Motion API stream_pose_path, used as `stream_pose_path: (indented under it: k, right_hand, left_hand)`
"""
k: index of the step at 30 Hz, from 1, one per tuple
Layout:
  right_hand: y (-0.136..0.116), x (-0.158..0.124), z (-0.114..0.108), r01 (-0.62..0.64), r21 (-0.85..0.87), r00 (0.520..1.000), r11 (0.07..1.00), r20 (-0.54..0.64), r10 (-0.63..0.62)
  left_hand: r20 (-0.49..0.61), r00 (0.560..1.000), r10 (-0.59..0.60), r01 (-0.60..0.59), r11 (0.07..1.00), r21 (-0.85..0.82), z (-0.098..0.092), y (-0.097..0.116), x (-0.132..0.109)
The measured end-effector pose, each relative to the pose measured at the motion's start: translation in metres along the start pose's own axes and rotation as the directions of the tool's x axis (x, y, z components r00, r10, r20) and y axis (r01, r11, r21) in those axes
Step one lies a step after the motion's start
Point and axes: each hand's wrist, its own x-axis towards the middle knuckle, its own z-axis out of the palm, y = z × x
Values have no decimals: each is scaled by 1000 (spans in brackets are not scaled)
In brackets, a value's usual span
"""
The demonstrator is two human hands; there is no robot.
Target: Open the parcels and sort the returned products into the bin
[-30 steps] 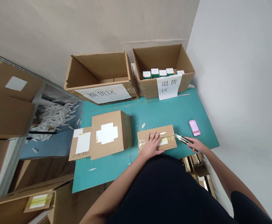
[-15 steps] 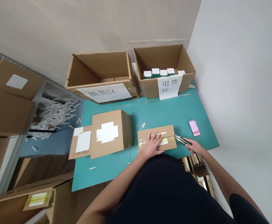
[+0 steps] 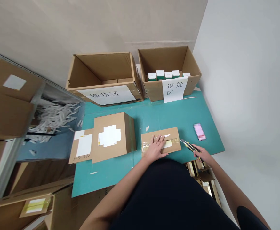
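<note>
A box (image 3: 172, 135) was touched by the spread left hand (image 3: 155, 149); a knife (image 3: 189, 146) was gripped by the right hand (image 3: 203, 154).

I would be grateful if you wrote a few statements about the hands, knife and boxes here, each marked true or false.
1. The left hand rests on the small box. True.
2. The small box stands wide open. False: its top is shut, with tape along it.
3. The right hand holds a knife. True.
4. The left back box and right back box both bear paper signs. True.
5. The right back box is empty. False: white-topped packs stand in it.
</note>
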Motion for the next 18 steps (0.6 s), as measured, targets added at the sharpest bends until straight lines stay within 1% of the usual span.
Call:
stream_pose_path:
  k: [2, 4, 7, 9, 13, 16, 18]
  right_hand:
    - [0, 2, 0, 10, 60, 999, 998, -33, -8]
    - [0, 6, 5, 39, 132, 996, 990, -86, -28]
    - [0, 15, 21, 90, 245, 986, 965, -162, -51]
    - [-2, 23, 35, 114, 292, 978, 950, -201, -56]
    - [-6, 42, 60, 148, 275, 964, 950, -254, -77]
    - [-5, 56, 70, 149, 218, 956, 964, -280, -84]
    - [0, 66, 70, 137, 179, 945, 974, -319, -74]
  left_hand:
    - [4, 1000, 7, -7, 1000, 7, 0, 0, 0]
    - [1, 1000, 23, -23, 1000, 10, 1, -1, 0]
    - [5, 999, 44, -44, 999, 16, 2, -2, 0]
    - [22, 999, 31, -31, 999, 27, 3, -3, -1]
    - [21, 998, -54, 53, 998, 45, 4, -4, -6]
    - [-37, 992, -122, 124, 991, 55, 2, -10, -13]
    - [-97, 979, -179, 184, 982, 49, 1, -17, -20]
